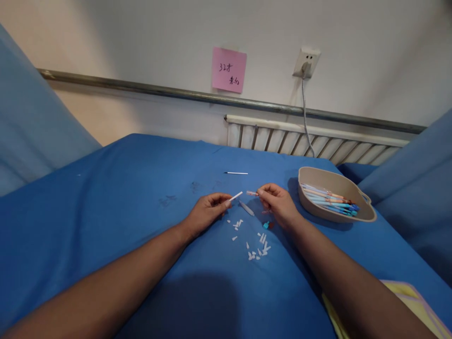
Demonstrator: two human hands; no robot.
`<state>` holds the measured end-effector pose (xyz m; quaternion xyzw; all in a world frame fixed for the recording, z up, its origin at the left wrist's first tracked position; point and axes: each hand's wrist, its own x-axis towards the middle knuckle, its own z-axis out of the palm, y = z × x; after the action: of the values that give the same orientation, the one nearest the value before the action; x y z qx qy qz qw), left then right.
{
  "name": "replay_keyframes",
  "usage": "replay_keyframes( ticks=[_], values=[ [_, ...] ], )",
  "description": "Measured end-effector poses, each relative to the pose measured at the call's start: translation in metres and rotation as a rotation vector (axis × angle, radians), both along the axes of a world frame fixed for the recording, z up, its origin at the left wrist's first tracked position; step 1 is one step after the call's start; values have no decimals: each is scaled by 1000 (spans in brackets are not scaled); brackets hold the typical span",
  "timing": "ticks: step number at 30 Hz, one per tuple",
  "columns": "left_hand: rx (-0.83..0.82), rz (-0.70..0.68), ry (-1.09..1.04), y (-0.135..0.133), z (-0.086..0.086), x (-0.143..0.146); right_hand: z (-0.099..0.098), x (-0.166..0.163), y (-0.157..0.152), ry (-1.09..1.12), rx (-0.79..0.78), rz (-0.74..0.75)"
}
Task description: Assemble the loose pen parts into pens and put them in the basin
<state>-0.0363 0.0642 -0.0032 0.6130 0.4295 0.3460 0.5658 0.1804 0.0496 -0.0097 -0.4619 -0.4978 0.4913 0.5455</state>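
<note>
My left hand (208, 210) rests on the blue cloth and pinches a thin white refill (236, 196) that points up and right. My right hand (277, 202) is closed on a small pinkish pen part (252, 193), its tip a short gap from the refill's end. Between the hands a pale pen barrel (246, 208) lies on the cloth. Several small white caps (257, 249) are scattered just in front of the hands, with a small teal and red piece (267, 225) by my right wrist.
A beige tray (318, 176) holding several pens stands to the right of my right hand. Another thin white refill (236, 173) lies farther back. A radiator (282, 139), a wall socket with a cable (306, 61) and a pink note (229, 69) are behind.
</note>
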Motion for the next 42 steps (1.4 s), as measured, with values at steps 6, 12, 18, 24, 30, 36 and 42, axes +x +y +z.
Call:
replay_keyframes(
  ticks=[6, 12, 18, 24, 30, 36, 42],
  values=[
    [83, -50, 76, -3, 1, 0, 0, 4, 1, -67, 14, -24],
    [248, -119, 183, -7, 0, 0, 0, 4, -1, -275, 1, 35],
    [366, -160, 253, -12, -2, 1, -1, 1, -4, -371, 46, 107],
    [375, -80, 260, -8, -2, 0, -4, 12, 2, -308, 11, -9],
    [390, -71, 295, -6, -5, -1, 2, 13, 0, -339, 45, -35],
    [418, -106, 368, -7, -3, -2, 3, 11, -1, -385, 42, -24],
    [472, -115, 388, -6, -4, -2, 2, 6, -3, -409, 29, -30]
  ],
)
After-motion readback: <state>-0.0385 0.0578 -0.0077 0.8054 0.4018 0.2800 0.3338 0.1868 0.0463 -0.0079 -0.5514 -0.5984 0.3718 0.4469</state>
